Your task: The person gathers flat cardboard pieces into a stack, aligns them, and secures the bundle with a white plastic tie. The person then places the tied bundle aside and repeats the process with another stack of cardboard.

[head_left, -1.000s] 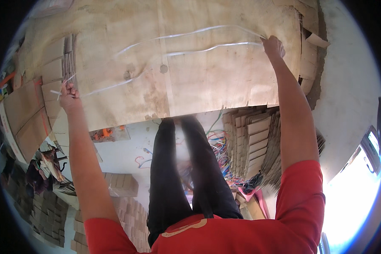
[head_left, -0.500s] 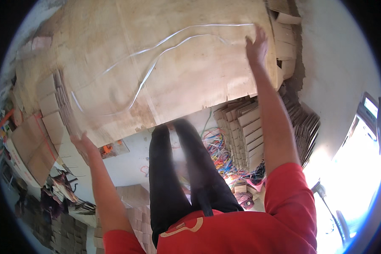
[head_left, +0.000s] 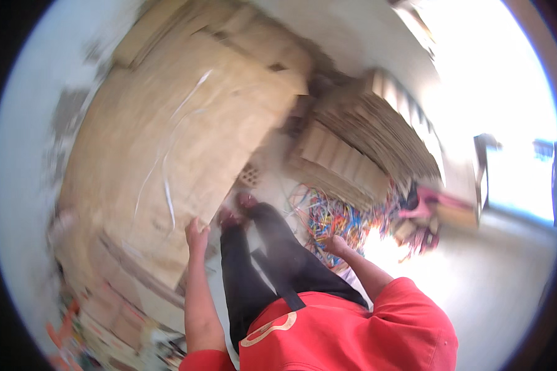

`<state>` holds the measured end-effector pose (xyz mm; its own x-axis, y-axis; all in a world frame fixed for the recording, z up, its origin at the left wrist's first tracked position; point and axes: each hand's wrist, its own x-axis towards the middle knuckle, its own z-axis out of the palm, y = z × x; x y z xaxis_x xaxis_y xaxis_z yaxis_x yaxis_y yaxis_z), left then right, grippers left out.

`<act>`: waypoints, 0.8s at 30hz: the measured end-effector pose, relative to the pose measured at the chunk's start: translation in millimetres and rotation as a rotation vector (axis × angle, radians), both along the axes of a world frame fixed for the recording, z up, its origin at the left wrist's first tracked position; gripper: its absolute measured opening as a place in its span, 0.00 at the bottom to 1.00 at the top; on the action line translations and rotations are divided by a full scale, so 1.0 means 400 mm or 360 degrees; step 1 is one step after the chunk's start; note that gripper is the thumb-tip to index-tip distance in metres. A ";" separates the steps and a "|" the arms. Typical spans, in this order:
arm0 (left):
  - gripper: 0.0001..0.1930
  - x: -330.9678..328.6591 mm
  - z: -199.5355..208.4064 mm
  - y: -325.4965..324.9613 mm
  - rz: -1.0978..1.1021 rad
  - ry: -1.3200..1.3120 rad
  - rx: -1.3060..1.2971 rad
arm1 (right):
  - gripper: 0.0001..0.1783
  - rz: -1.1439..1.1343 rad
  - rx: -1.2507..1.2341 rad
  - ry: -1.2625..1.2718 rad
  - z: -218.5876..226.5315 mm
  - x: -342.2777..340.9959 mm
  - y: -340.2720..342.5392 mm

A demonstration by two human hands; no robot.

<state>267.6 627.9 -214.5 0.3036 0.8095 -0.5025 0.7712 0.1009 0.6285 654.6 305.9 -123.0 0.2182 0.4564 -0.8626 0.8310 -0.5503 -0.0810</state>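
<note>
To handle the white strap (head_left: 168,196) well, I'd pinch it flat near one end and guide it with slow, even pulls, since something so thin and loose would probably twist or slide if tugged. It lies in loose curves on the wooden board (head_left: 223,136), with one end just beside the left hand (head_left: 197,235), toward ten o'clock from it; the rest runs up toward eleven and twelve. That hand is at the board's near edge, fingers partly bent, but blur means I can't tell whether it grips anything. The right hand (head_left: 336,245) is well apart from the strap, which lies toward half past nine from it. It looks loosely curled by the coloured straps (head_left: 328,213), its grip unclear.
</note>
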 end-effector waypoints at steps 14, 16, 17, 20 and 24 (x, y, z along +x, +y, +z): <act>0.35 0.453 0.284 -0.080 -0.1181 0.0272 0.0183 | 0.16 -0.1987 0.0758 0.0085 -0.069 0.029 -0.308; 0.40 0.639 0.339 -0.120 -0.1330 0.0147 0.0317 | 0.15 -0.2478 0.0888 0.0251 -0.139 0.087 -0.374; 0.43 0.746 0.366 -0.143 -0.1413 0.0060 0.0398 | 0.15 -0.2647 0.0972 0.0343 -0.183 0.118 -0.412; 0.45 1.111 0.489 -0.219 -0.1720 -0.0233 0.0734 | 0.04 -0.3031 0.1242 0.0404 -0.196 0.259 -0.429; 0.48 1.543 0.610 -0.311 -0.2058 -0.0563 0.1275 | 0.02 -0.4060 0.1667 0.0761 -0.168 0.447 -0.370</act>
<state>885.0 503.6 29.6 0.9842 -0.0736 0.1608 -0.1270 -0.9268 0.3534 833.4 158.0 -190.0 0.5723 -0.0745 -0.8166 -0.7445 0.3704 -0.5555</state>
